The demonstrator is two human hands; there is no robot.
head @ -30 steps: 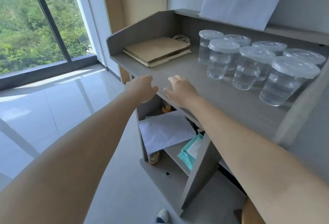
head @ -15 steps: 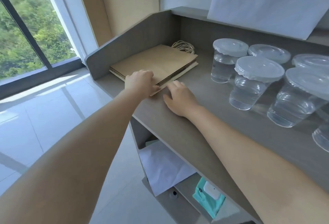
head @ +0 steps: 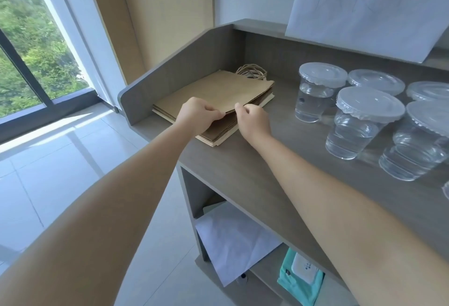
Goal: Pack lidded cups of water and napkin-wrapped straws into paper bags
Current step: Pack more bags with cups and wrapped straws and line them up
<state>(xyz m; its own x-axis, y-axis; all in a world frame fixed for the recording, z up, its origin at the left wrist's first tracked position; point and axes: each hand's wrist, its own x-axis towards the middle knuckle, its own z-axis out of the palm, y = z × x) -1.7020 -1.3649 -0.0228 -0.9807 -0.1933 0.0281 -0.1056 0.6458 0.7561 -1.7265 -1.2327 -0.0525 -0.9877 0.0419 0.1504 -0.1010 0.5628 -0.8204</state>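
At the centre of the frame, the left hand (head: 196, 115) and right hand (head: 252, 117) each pinched the near edge of the top bag of a flat stack of paper bags (head: 218, 96) on a grey counter (head: 255, 167). Two bags might lift together, or the thin paper might tear. Lidded cups (head: 359, 121) crowded the right of the frame, and a raised side wall (head: 175, 70) hemmed the stack's left; open counter lay toward the viewer.

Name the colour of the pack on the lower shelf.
Teal with a white flap, the pack shows in the head view.
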